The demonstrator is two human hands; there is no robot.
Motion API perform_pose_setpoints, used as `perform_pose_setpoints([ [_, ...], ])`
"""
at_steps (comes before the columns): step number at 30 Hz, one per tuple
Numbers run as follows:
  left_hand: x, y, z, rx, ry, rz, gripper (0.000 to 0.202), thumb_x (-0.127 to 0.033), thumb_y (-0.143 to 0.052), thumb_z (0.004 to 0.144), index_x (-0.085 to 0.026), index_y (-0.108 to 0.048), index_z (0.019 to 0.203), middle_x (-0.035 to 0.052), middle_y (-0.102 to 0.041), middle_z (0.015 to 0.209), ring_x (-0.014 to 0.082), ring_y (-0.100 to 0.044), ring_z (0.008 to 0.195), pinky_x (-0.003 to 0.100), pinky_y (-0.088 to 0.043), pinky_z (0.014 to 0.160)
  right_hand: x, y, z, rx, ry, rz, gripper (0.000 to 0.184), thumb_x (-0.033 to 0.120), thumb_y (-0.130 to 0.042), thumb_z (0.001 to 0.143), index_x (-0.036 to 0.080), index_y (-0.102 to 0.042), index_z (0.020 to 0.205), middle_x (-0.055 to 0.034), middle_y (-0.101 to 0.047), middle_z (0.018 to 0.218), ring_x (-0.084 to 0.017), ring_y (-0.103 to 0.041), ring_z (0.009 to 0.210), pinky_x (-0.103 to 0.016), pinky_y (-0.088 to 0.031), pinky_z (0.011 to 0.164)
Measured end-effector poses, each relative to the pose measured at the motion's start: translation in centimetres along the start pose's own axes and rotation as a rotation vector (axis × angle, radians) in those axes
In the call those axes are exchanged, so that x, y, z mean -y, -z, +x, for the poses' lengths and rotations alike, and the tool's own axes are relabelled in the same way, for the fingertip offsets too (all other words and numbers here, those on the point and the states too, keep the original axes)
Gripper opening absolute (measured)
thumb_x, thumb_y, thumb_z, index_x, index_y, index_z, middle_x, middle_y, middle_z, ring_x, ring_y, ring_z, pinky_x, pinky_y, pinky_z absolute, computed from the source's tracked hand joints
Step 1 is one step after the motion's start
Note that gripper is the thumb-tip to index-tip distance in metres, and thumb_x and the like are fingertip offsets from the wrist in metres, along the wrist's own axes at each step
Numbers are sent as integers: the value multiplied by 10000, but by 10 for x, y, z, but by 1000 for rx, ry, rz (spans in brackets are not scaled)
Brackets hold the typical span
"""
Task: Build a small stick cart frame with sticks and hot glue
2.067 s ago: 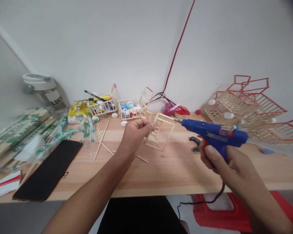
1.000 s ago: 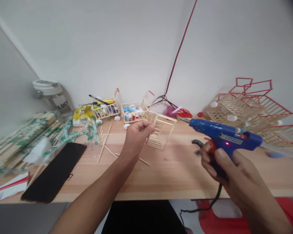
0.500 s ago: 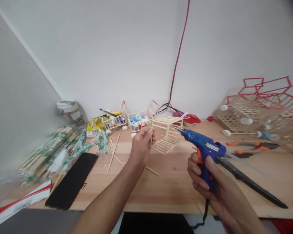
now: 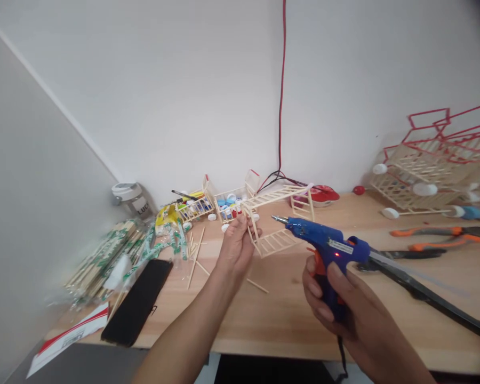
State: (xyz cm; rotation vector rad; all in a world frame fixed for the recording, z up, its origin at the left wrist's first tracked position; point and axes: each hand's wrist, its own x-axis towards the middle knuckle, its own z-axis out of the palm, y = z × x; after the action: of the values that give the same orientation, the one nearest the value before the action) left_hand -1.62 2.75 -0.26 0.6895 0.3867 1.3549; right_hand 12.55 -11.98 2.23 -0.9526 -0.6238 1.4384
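My left hand (image 4: 240, 240) is closed on the near left corner of a small frame of thin wooden sticks (image 4: 278, 242), which has slatted sides and is tilted. My fingers partly hide that corner. In my right hand (image 4: 336, 298) is a blue hot glue gun (image 4: 318, 234) with a lit red light and an orange trigger. Its metal nozzle points left toward the frame, just right of my left hand; I cannot tell whether it touches. A clear glue stick (image 4: 388, 264) sticks out of the gun's back. Loose wooden sticks (image 4: 196, 258) lie left of my left hand.
Two small stick carts (image 4: 196, 208) holding coloured caps stand by the wall. Stacked carts with red handles (image 4: 428, 149) fill the right, behind orange-handled pliers (image 4: 432, 232). At left are a phone (image 4: 138, 301), bagged sticks (image 4: 104, 256) and a jar (image 4: 134, 202).
The stick frame has been tipped and turned in my left hand. The glue gun's nozzle has come left, nearer to that hand. The whole view has shifted slightly.
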Motion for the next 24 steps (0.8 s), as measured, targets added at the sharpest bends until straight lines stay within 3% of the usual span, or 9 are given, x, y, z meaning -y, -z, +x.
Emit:
perform_pose_setpoints([
  [6,2,2,0,40,41,-36,305,-255,-871,709,-129,-608,798,-45,-518,689,70,-483,630,248,-446,677,-11,-18,-3,-60,-8,-1,449,606,-723,776,191,-582,876,18,-512,722,-35,-393,533,-141,-193,440],
  [13,-1,-4,-3,107,29,-81,258,-225,-845,741,-133,-605,764,-41,-515,685,74,-475,626,250,-454,677,-16,-7,1,-32,-74,32,486,647,-726,743,202,-587,880,24,-497,694,-48,-379,509,-164,-208,417],
  [19,-5,-11,-7,72,81,-123,274,-194,-872,695,-130,-607,724,-52,-496,664,63,-476,604,222,-460,672,-14,-21,-12,-79,-84,-43,540,704,-706,725,194,-569,841,15,-511,690,-53,-395,544,-176,-223,462],
  [24,-6,-11,-10,66,99,-114,332,-190,-922,604,-149,-612,717,-44,-527,677,80,-505,633,205,-453,652,-18,-28,-12,-37,-75,-81,540,711,-673,749,190,-551,821,12,-521,686,-51,-394,535,-176,-232,466],
])
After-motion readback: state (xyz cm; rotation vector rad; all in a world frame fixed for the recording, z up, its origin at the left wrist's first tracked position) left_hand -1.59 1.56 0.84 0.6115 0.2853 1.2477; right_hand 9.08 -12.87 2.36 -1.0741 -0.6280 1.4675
